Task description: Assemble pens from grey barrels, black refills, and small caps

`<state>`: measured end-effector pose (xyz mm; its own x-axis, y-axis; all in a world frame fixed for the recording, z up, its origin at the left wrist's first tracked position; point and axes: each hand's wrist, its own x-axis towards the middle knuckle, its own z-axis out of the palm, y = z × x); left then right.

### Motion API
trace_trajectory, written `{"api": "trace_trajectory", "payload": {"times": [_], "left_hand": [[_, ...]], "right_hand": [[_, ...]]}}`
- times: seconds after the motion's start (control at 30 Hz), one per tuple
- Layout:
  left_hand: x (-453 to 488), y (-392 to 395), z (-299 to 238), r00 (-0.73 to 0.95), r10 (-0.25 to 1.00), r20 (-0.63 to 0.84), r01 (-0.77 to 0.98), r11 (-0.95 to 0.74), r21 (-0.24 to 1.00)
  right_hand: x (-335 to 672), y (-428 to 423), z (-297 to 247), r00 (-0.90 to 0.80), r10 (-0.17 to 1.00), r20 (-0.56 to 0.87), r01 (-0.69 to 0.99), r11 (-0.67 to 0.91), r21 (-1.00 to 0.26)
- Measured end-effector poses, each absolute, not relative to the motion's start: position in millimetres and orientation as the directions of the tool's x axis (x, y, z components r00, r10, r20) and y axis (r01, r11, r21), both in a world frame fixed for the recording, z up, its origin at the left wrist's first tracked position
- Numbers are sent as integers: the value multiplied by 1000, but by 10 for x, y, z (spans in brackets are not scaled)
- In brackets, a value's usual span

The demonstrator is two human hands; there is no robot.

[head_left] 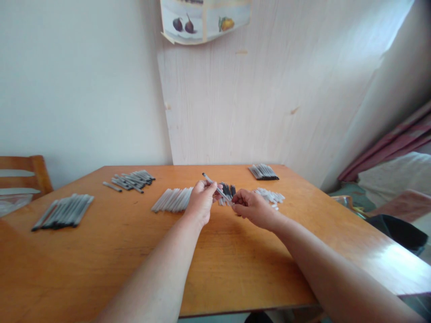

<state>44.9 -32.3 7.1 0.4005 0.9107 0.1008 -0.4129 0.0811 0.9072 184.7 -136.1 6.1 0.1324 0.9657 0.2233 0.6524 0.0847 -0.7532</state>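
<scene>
Between my two hands a pen [220, 192] with a dark upper end slants down to the right above the table. My left hand [201, 201] is closed round its barrel. The fingertips of my right hand [251, 207] pinch its lower end; whether a small part is in them is hidden. Just left of my left hand lies a row of clear white pen barrels [171, 200]. Behind the held pen are black-tipped refills or pen parts [229, 190], partly covered by my hands. A heap of small white pieces [270, 196] lies beyond my right hand.
On the wooden table [134, 260], black-ended pens form a stack at left [67, 211], a loose pile at back left [133, 180] and a stack at back right [263, 172]. A wall rises behind. A wooden chair [25, 172] stands left, a black container [399, 233] right.
</scene>
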Motion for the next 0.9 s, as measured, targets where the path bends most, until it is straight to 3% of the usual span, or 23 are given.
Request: {"api": "trace_trajectory", "payload": {"times": [0.27,0.9], "left_hand": [[456,-366,75,443,895,59,-364,119,924],[464,-464,114,441,893,92,-391,99,915]], "right_hand": [[1850,-1326,37,181,956,233,585,86,-807],[1833,-1372,115,250,903,349,624,125,-771]]}}
